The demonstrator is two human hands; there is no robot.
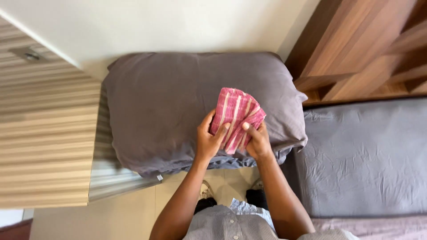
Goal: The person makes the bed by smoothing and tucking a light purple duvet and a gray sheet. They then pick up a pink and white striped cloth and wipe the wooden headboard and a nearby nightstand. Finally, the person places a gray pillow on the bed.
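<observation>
Fingers of the left hand (208, 140) are curled round the lower left edge of a folded pink cloth (235, 116), thumb pressed on its front face. Fingers of the right hand (257, 141) grip the lower right edge likewise, thumb on top; the remaining fingers of both hands sit behind the cloth and cannot be seen. The cloth's lower edge is covered by the thumbs.

The cloth stands at 12 o'clock from both hands, held over a grey pillow (169, 106); contact with the pillow cannot be determined. The cloth is pink-red with pale stripes, folded into a compact wad, tilted toward 1 o'clock.

A grey-sheeted bed (364, 160) lies at 3 o'clock, cut off by the frame edge. A wooden headboard (356, 44) sits at 1 o'clock.
</observation>
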